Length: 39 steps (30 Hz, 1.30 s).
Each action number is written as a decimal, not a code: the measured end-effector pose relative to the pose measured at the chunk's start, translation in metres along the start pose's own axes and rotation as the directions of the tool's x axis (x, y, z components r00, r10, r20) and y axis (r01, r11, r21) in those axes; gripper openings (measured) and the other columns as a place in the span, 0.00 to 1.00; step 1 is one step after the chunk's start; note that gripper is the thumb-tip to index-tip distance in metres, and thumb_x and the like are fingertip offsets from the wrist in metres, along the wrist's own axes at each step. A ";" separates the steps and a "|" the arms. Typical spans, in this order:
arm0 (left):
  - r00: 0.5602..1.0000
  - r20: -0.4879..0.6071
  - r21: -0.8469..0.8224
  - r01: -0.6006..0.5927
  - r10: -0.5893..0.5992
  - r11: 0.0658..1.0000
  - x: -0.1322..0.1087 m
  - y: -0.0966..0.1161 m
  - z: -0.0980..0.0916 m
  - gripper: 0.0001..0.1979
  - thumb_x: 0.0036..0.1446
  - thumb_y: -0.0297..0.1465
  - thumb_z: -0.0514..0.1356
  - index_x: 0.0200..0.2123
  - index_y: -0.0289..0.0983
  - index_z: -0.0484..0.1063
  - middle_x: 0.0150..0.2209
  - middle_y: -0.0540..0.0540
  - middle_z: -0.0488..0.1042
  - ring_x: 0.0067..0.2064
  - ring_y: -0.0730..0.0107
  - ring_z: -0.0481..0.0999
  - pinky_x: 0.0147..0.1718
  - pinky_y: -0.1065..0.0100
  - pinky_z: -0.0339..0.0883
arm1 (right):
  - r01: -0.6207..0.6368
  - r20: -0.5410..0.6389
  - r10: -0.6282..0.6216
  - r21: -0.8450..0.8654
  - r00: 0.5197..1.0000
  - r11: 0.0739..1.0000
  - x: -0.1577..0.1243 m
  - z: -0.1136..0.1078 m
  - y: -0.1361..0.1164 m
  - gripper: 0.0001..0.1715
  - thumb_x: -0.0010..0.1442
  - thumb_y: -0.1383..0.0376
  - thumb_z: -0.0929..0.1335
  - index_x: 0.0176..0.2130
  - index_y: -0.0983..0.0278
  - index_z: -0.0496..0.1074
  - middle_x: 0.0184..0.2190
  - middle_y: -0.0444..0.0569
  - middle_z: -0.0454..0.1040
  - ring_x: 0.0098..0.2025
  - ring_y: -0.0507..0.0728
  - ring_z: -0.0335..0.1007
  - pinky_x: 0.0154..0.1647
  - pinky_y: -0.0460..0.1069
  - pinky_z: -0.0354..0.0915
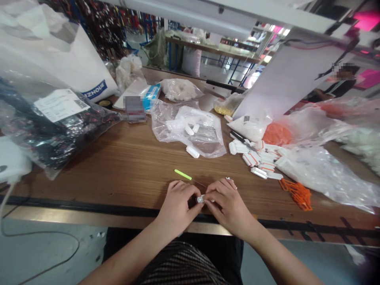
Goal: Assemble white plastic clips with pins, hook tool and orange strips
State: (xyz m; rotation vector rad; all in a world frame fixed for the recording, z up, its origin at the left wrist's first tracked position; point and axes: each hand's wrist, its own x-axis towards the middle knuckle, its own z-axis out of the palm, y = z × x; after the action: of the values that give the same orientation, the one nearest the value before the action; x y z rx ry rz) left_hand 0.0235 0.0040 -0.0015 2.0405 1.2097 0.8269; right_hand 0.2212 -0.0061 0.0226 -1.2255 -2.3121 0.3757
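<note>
Close to the bench's front edge, my left hand [180, 202] and my right hand [225, 200] meet over a small white plastic part [200, 199]. Fingers of both hands pinch it, partly covering it, so its full shape is hidden. Just beyond them lies a thin screwdriver-like tool with a yellow-green handle [183, 174]; its fine metal shaft points toward my right hand. Some small white pieces [231, 182] lie behind my right hand, partly hidden by it.
To the right are a pile of white plastic cases [261, 160], orange strips [297, 194] and clear bags [326, 174]. An open plastic bag [190, 130] with white pieces lies ahead. At left stand a bag of dark parts [56, 126] and a white sack [86, 67]. Another person [341, 83] is at far right.
</note>
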 end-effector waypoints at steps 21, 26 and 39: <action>1.000 0.007 0.014 -0.015 0.015 1.000 -0.002 -0.004 0.002 0.09 0.57 0.26 0.69 0.34 0.41 0.71 0.33 0.54 0.77 0.39 0.62 0.75 0.50 0.54 0.58 | -0.322 -0.326 0.300 -0.016 0.897 0.947 -0.036 -0.027 0.047 0.09 0.66 0.63 0.69 0.37 0.59 0.81 0.36 0.48 0.81 0.41 0.59 0.76 0.47 0.56 0.65; 1.000 0.004 0.037 -0.023 0.023 0.999 0.000 -0.005 0.004 0.10 0.56 0.26 0.70 0.33 0.41 0.71 0.33 0.55 0.77 0.38 0.62 0.75 0.49 0.54 0.58 | -0.510 -0.116 0.504 -0.031 0.856 0.860 -0.052 -0.041 0.085 0.12 0.63 0.58 0.69 0.33 0.59 0.82 0.33 0.47 0.82 0.33 0.57 0.77 0.34 0.52 0.67; 1.000 0.001 0.042 -0.027 0.027 0.999 0.000 -0.004 0.003 0.09 0.56 0.25 0.69 0.33 0.41 0.71 0.33 0.55 0.78 0.38 0.62 0.75 0.48 0.54 0.59 | -0.502 -0.132 0.490 -0.089 0.862 0.860 -0.045 -0.037 0.086 0.12 0.61 0.61 0.68 0.27 0.60 0.76 0.27 0.46 0.78 0.31 0.57 0.73 0.36 0.52 0.63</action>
State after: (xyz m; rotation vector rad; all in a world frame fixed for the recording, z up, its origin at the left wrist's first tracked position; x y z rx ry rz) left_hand 0.0238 0.0045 -0.0070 2.0949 1.2114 0.8202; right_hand 0.3225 0.0048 0.0013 -1.8623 -1.9257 0.3356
